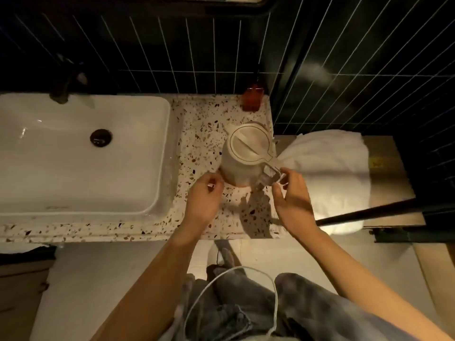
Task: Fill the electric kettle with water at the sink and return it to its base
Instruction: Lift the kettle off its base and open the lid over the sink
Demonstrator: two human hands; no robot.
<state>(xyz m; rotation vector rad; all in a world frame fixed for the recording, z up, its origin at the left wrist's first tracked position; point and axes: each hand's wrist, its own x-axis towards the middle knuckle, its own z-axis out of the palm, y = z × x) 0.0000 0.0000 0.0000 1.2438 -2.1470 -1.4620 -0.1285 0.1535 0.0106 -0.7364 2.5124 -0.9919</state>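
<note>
Kettle (246, 153), cream w/ lid shut, upright on speckled counter (204, 124), just R of sink (83, 153); contents hidden by lid. Base under it barely visible, only a thin reddish edge at bottom, can't tell more. Clear handle (269, 174) sticks out toward right hand.

Right hand (293, 200): fingers spread and curled round the handle end, fingertips at or just touching it, thumb below; not closed on it, firm contact hard to tell. Forearm comes in from lower R, wrist bent slightly inward.

Left hand (204, 195): loosely curled, fingertips near kettle's lower L side, touching or just beside, can't tell which. Holds nothing. Forearm rises from bottom centre.

Sink: white, rectangular, looks empty, dark drain (101, 137) in middle, well L of both hands. Dark tap (65, 82) at back edge, blurred.

Beyond kettle, away from the grip: small amber bottle (251, 99) at back of counter by black tiled wall. R of right hand: white towel (330, 173) bundled on lower wooden shelf.

Below arms: grey jeans, white cable (246, 271) looping.
</note>
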